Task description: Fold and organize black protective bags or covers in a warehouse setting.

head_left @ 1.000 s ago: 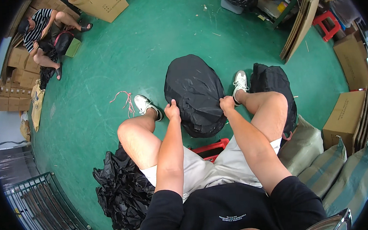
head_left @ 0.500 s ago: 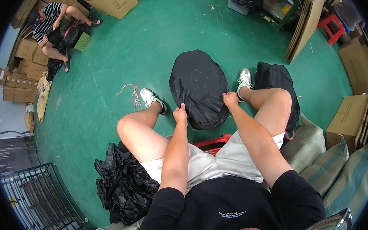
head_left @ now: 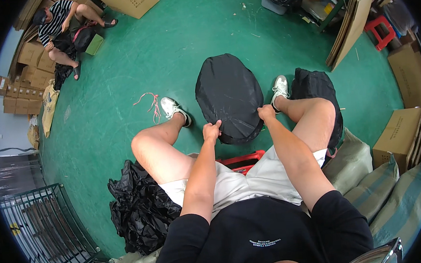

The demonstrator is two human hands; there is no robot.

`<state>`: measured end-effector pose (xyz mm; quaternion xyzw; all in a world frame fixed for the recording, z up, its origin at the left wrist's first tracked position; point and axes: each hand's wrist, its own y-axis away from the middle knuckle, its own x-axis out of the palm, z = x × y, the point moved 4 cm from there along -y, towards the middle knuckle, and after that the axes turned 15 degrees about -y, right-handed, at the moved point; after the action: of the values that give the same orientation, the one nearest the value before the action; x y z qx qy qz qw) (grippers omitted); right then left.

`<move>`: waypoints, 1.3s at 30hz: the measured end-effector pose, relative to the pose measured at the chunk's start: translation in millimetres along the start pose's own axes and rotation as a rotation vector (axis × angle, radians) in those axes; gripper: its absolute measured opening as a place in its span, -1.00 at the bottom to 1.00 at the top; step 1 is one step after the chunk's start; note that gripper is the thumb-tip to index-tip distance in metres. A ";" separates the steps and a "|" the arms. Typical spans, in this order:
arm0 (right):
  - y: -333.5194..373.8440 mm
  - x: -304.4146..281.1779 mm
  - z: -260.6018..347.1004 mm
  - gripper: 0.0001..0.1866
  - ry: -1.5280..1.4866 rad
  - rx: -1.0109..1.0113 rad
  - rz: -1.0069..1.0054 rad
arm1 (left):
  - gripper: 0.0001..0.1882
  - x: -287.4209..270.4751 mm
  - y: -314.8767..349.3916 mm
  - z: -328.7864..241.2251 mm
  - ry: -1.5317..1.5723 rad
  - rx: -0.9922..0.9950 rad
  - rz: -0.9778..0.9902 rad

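Between my feet stands a large black oval bag (head_left: 230, 94), its top fairly smooth with wrinkles toward the near side. My left hand (head_left: 212, 131) grips its near left edge, thumb resting on top. At the right edge, my right hand (head_left: 266, 112) is closed on the black material. The fingers of both hands are partly hidden beneath the rim. Whatever fills the bag is out of sight.
Beside my right leg lies another black bag (head_left: 316, 87). Crumpled black plastic (head_left: 143, 210) is heaped at my left. Pink string (head_left: 153, 106) lies by my left shoe. Woven sacks (head_left: 375, 189) and cartons (head_left: 397, 132) line the right. Another person (head_left: 59, 22) sits far left.
The black bag has tilted and shifted slightly away and to the right. My left hand has moved a little right along its near edge; my right hand has moved slightly right too.
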<state>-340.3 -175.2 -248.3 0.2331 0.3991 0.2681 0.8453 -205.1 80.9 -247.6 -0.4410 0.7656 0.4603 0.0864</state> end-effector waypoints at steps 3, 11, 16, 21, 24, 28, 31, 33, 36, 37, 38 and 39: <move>-2.4 -5.3 -1.5 -0.60 -0.010 0.034 -0.075 | -0.60 6.9 2.1 -2.6 0.071 -0.031 0.082; 71.3 1.8 82.9 -0.67 0.037 -0.844 -0.173 | -0.67 4.8 2.5 5.7 0.101 -0.065 0.057; 66.5 40.4 48.3 -0.75 0.297 -0.662 0.311 | -0.70 8.6 11.1 1.4 0.029 -0.192 0.297; 58.8 56.5 43.1 -0.77 0.491 -0.510 0.592 | -0.70 12.0 19.1 14.3 -0.338 -0.182 0.605; 64.3 57.2 36.1 -0.71 0.621 -0.475 0.673 | -0.67 5.0 47.4 -13.1 -0.759 -0.014 0.670; 61.5 55.8 38.0 -0.72 0.681 -0.479 0.865 | -0.66 -33.7 78.5 -64.9 -0.566 0.424 0.475; 46.6 53.6 27.8 -0.73 0.533 -0.087 0.968 | -0.76 -104.5 97.1 -73.6 0.008 0.606 0.341; 43.4 46.3 25.6 -0.73 0.580 0.004 1.033 | -0.86 -177.5 111.2 -63.7 0.226 0.721 0.128; 36.5 21.5 24.5 -0.71 0.682 0.112 1.059 | -0.85 -288.8 132.9 -15.2 0.291 0.616 -0.383; 30.2 11.0 26.2 -0.70 0.732 0.122 1.023 | -0.85 -311.3 139.5 4.1 0.536 0.556 -0.398; 24.0 3.1 29.2 -0.70 0.738 0.121 1.021 | -0.84 -332.2 148.7 25.5 0.780 0.491 -0.411; 13.2 -7.1 39.1 -0.70 0.725 -0.038 0.907 | -0.84 -344.8 139.3 65.3 0.899 0.409 -0.475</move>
<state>-316.3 -176.9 -213.9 0.2586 0.5185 0.6734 0.4592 -122.6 363.4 -11.1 -0.7294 0.6801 0.0362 -0.0639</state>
